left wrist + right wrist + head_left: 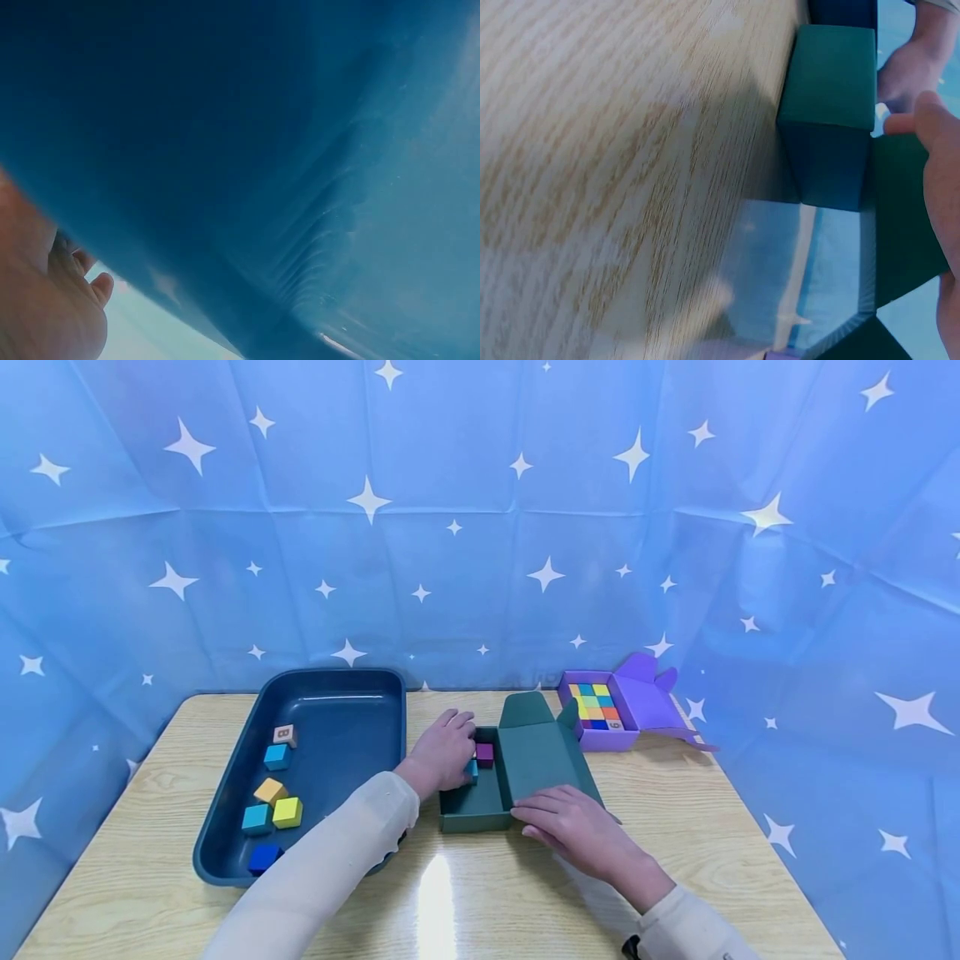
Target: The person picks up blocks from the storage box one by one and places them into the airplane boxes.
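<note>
A green cardboard box (477, 821) stands in the middle of the table, its lid (537, 762) folded open to the right. My left hand (444, 752) reaches over the box's far left part, fingers bent downward. Its fingertips are hidden, so I cannot tell whether they hold a cube. Beside them inside the box are a purple cube (485, 755) and a teal cube (472, 771). The right hand (572, 828) rests on the lid's near edge with its fingers extended; in the right wrist view, its fingers (935, 120) lie along the green cardboard.
Left of the box, a dark blue tray (341, 727) holds several cubes, among them a yellow cube (287, 812) and a lettered wooden cube (285, 736). At the back right, an open purple box (609, 741) is packed with coloured cubes. A starry blue cloth (465, 618) hangs behind the table.
</note>
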Motion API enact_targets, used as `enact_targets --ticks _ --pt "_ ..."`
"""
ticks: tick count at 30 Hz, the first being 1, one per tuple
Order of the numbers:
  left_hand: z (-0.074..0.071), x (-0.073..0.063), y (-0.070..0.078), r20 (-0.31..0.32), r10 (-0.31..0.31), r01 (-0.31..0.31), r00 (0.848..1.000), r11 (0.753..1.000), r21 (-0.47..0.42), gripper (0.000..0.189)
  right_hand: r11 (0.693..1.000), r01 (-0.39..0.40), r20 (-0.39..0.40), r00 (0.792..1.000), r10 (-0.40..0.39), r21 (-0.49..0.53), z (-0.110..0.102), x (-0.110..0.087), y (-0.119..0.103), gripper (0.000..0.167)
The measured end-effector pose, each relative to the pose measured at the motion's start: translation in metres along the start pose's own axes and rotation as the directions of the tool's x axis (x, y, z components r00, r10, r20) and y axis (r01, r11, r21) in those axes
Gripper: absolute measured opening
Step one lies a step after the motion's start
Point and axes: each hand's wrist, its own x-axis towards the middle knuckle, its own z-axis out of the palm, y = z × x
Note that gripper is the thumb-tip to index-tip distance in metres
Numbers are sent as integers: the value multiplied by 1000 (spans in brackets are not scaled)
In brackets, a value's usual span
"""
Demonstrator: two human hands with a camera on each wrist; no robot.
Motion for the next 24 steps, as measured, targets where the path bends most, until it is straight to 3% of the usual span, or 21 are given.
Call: enact_targets --ticks 5,11,16,24 --pt "-2 -1 -2 4 -4 4 1000 1000 -19 49 1000 4 0 1000 -4 -5 -1 1 -1 28" --pt "-12 -7 -13 -44 -10 3 999 991 -137 39 1000 -3 3 1000 3 -1 -1 1 -1 28" --pt "-19 -17 -30 -87 -40 23 995 982 -189 31 1000 -16 20 1000 16 7 -2 1 -1 29" --pt "-22 -44 -69 -124 -150 115 981 961 -252 31 1000 -12 19 1000 12 5 -2 -1 0 31"
